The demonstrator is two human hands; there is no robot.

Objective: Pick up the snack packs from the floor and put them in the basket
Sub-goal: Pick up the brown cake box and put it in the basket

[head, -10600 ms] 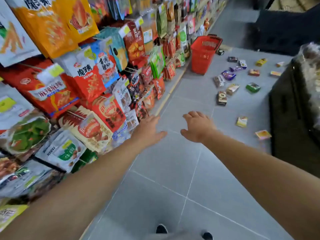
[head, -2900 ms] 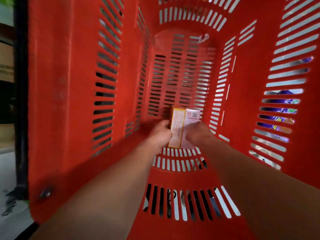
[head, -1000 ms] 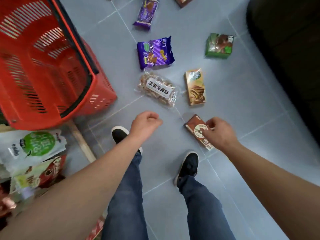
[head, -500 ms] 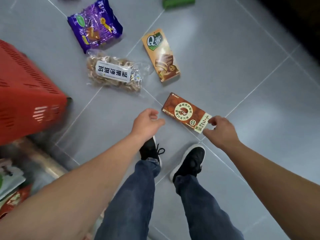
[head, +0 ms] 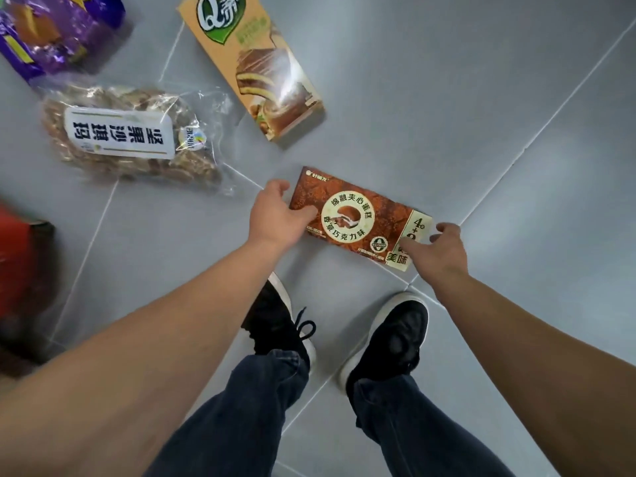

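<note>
Brown snack box [head: 358, 220] on the floor [head: 447, 98], just ahead of the shoes [head: 389, 335]. Left hand [head: 275, 215] grasping its left end, right hand [head: 437, 247] pinching the right end. Red basket [head: 13, 263] at left edge.

A grey tiled floor [head: 447, 108] with pale grout lines carries a brown cake box [head: 354, 218], a tan Q-branded cake box [head: 258, 67] beyond it, a clear bag of nut snacks [head: 127, 136] to the left, and a purple snack pack [head: 51, 29] at the far left corner. Two black shoes [head: 389, 339] stand on the tiles nearest the viewer.
</note>
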